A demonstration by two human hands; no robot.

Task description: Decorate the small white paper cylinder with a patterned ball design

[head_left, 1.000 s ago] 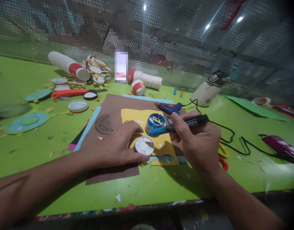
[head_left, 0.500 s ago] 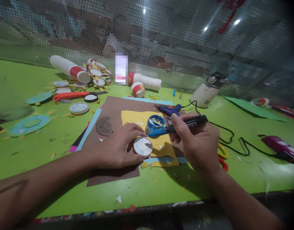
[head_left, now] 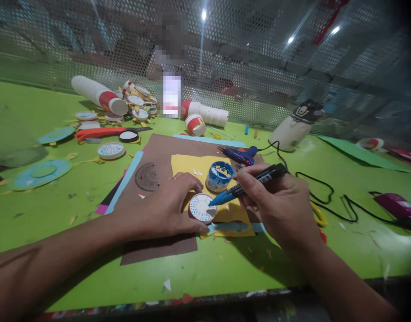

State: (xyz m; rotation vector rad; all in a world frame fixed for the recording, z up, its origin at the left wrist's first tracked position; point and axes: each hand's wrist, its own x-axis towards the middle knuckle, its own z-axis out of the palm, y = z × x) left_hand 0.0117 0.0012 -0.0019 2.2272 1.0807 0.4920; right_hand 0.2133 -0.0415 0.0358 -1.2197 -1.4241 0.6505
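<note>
Left hand [head_left: 168, 201]: palm down, thumb and fingers curved apart. Right hand [head_left: 275, 201]: fingers closed in pinch grip. Forearms: converging inward.

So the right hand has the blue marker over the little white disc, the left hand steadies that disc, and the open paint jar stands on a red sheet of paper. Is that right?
Not quite: the head view shows the open paint jar standing on a yellow sheet of paper, not a red one. The rest is right.
</note>
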